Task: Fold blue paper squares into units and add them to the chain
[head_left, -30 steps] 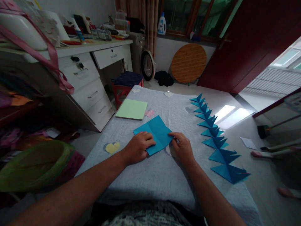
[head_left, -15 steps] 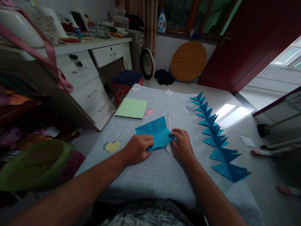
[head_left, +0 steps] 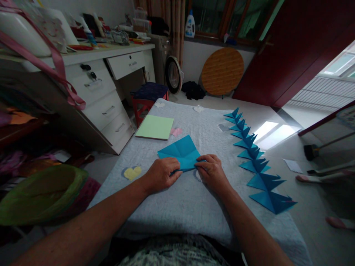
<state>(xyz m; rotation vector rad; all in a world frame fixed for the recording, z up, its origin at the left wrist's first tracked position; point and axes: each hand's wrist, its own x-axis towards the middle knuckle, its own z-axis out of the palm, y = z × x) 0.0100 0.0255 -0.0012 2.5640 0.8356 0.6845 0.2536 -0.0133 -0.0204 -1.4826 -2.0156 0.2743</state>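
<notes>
The right hand (head_left: 212,170) has shifted nearer the left hand (head_left: 164,172), both pinching the blue paper (head_left: 183,149) along its near edge on the cloth-covered bench (head_left: 172,210).

On the table (head_left: 166,210) before me lies a sheet (head_left: 181,149), my left hand (head_left: 163,171) at its seven o'clock, my right hand (head_left: 211,168) at four. From that sheet, a paper stack (head_left: 154,127) sits at eleven and a row of paper birds (head_left: 247,153) runs from two to four. Off the table, a stool (head_left: 149,91) stands at eleven, a bin (head_left: 79,188) at eight.
</notes>
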